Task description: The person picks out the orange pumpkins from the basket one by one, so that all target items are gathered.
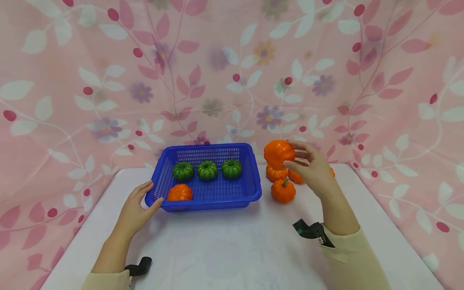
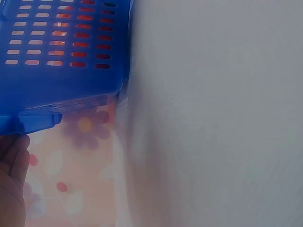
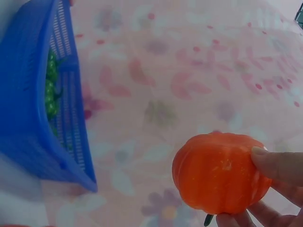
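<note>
A blue plastic basket (image 1: 214,204) stands on the table, with several small green pumpkins (image 1: 207,170) in a row at its back and an orange pumpkin (image 1: 180,192) at its front left. At the basket's front left corner, my left hand (image 1: 135,211) touches the rim, its fingers fairly straight along the left side and its thumb toward the front. My right hand (image 1: 314,171) holds another orange pumpkin (image 3: 220,172) up in the air, right of the basket, pinched between thumb and fingers. In the right wrist view its green stem points down.
Below the raised pumpkin, several orange pumpkins (image 1: 283,191) lie on the white table (image 1: 224,249), some partly hidden by my right hand. Behind the table hangs a pink floral cloth (image 1: 232,80). Each wrist bears a black camera mount (image 1: 312,230).
</note>
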The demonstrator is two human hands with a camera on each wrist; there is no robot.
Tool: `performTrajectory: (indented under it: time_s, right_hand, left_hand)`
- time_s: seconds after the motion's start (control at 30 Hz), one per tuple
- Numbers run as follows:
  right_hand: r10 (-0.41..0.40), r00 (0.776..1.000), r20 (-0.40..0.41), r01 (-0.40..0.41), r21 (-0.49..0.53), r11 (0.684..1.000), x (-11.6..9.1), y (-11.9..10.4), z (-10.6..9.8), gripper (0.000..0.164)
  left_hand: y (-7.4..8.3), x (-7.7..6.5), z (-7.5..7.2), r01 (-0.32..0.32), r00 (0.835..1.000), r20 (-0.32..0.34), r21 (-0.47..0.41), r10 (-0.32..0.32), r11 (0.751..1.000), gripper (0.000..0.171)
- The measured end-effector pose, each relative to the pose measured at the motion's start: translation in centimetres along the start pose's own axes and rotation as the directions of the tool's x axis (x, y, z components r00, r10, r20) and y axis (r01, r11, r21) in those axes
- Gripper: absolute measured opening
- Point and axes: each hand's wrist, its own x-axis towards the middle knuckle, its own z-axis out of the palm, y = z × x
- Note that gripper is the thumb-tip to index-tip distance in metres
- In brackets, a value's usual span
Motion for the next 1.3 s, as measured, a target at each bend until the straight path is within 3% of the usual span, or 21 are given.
performTrajectory:
  time_s: [0.17,0.37,0.6,0.9,1.3]
  right_hand:
    - [0.004,1.0,-0.028,-0.007,-0.092,0.996,-0.5,1.8,-2.3,0.056]
    - [0.043,0.999,-0.015,-0.044,-0.107,0.993,-0.5,4.6,-4.4,0.06]
    - [0.1,0.995,-0.029,-0.104,-0.216,0.971,-1.1,8.1,-6.8,0.063]
    - [0.026,0.999,-0.027,-0.033,-0.283,0.959,-2.0,12.6,-8.1,0.056]
    - [0.021,0.998,0.061,0.01,-0.46,0.888,-1.4,15.9,-8.1,0.052]
  left_hand:
    - [-0.1,0.1,0.1,-0.013,1.0,-0.011,-0.004,0.013,1.0,0.069]
    - [-0.3,0.0,0.0,-0.012,1.0,-0.02,-0.014,0.012,1.0,0.068]
    - [-0.1,0.1,0.0,-0.009,1.0,-0.011,-0.013,0.009,1.0,0.069]
    - [-0.2,0.1,0.3,-0.009,1.0,-0.008,-0.016,0.009,1.0,0.069]
    - [-0.1,0.1,0.2,0.005,1.0,-0.004,-0.012,-0.005,1.0,0.068]
